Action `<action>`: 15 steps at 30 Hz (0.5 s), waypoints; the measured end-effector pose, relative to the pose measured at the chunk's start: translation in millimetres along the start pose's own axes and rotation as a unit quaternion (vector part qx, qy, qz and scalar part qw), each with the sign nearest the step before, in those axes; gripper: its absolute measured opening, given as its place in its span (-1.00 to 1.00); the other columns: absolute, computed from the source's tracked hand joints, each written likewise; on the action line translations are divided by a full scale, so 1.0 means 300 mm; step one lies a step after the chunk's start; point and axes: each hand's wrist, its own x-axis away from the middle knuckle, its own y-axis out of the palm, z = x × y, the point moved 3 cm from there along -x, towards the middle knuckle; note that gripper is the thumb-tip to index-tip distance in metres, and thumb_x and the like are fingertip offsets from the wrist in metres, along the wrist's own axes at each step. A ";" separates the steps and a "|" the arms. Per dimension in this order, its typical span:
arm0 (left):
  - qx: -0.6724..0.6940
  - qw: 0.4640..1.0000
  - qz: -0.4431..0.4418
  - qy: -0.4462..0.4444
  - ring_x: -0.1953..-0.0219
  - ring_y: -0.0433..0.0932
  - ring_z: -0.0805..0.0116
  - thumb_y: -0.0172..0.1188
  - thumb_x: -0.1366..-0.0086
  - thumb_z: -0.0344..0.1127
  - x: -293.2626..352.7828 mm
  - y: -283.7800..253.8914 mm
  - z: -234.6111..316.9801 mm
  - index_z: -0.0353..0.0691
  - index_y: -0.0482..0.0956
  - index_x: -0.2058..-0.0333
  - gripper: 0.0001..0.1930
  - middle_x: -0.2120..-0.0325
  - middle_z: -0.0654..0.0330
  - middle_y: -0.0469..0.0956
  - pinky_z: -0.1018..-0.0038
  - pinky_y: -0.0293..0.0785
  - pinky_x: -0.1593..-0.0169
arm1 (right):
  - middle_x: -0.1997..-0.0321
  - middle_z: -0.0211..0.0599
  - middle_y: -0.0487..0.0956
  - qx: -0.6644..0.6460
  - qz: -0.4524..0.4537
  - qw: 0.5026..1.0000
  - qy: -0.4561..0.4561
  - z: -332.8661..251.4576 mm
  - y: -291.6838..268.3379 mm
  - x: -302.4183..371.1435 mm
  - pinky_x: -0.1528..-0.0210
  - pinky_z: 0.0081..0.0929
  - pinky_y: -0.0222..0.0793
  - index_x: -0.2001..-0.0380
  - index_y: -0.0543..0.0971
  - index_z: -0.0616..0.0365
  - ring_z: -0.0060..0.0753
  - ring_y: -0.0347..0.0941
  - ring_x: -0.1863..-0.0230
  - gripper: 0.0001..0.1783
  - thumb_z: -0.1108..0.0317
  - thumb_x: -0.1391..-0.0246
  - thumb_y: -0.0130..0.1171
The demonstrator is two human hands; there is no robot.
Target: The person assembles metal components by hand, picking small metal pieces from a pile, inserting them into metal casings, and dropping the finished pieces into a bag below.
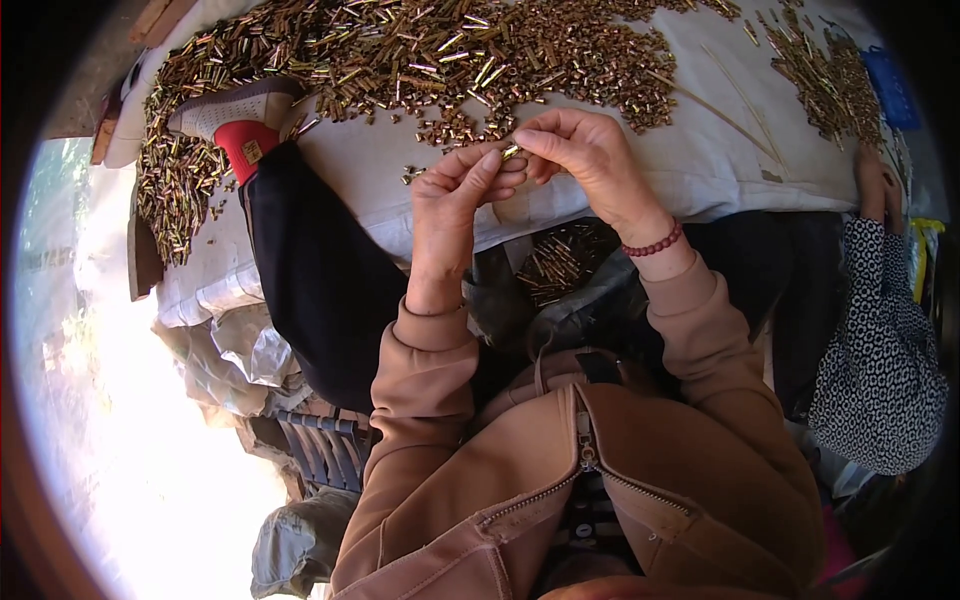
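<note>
Left hand (447, 195) and right hand (592, 165) meeting at 1 small metal piece (511, 152)

Left: wrist upright, thumb angled inward against curled fingers, tips closed on the piece. Right: wrist bent inward, thumb and index pinched at its other side, remaining fingers loosely curled. Piece is shiny, brass-coloured, partly hidden by the fingertips, held above the near part of the white cloth (345, 175). Both forearms rise from below, elbows bent; a dark red bead bracelet (652, 239) circles the right wrist.

Just beyond the fingertips: large heap (400, 60) of similar pieces. Below, between the forearms: dark container (610, 283) (bag or bin, cannot tell which) with slender pieces inside. Right of the heap: thin stick (728, 122) lying slantwise, then a 2nd, smaller heap (815, 75). Far right: co-worker's hand (873, 188) at the cloth's edge, patterned sleeve (872, 360) below.
</note>
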 end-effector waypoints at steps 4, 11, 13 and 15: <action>0.036 0.999 -0.010 -0.021 0.40 0.56 0.44 0.05 -0.21 -0.40 0.005 -0.007 -0.002 -0.39 0.48 0.22 -0.79 0.42 0.08 0.57 0.66 0.48 0.35 | 0.56 -0.44 0.48 0.020 -0.019 1.000 -0.008 0.000 -0.002 -0.001 0.45 -0.72 0.36 0.41 0.53 0.25 -0.67 0.39 0.55 -0.80 0.31 0.01 0.15; 0.106 0.992 -0.039 -0.062 0.39 0.57 0.41 0.05 -0.20 -0.41 0.006 -0.023 -0.034 -0.39 0.48 0.23 -0.80 0.39 0.07 0.57 0.65 0.50 0.33 | 0.53 -0.52 0.47 -0.101 -0.035 0.990 0.093 0.043 -0.002 0.008 0.42 -0.73 0.35 0.38 0.54 0.16 -0.71 0.36 0.54 -0.83 0.31 0.02 0.17; 0.118 0.990 -0.047 -0.069 0.38 0.57 0.41 0.05 -0.20 -0.41 0.003 -0.028 -0.045 -0.39 0.48 0.24 -0.81 0.39 0.07 0.57 0.65 0.50 0.33 | 0.52 -0.53 0.47 -0.142 -0.044 0.984 0.100 0.060 -0.002 0.006 0.41 -0.73 0.35 0.38 0.54 0.15 -0.72 0.35 0.54 -0.84 0.31 0.02 0.18; 0.132 0.988 -0.056 -0.059 0.37 0.57 0.40 0.05 -0.21 -0.41 0.001 -0.030 -0.049 -0.39 0.48 0.24 -0.81 0.39 0.07 0.57 0.65 0.51 0.32 | 0.51 -0.54 0.47 -0.183 -0.054 0.976 0.108 0.068 0.004 0.007 0.41 -0.73 0.35 0.37 0.54 0.13 -0.73 0.35 0.53 -0.84 0.31 0.02 0.18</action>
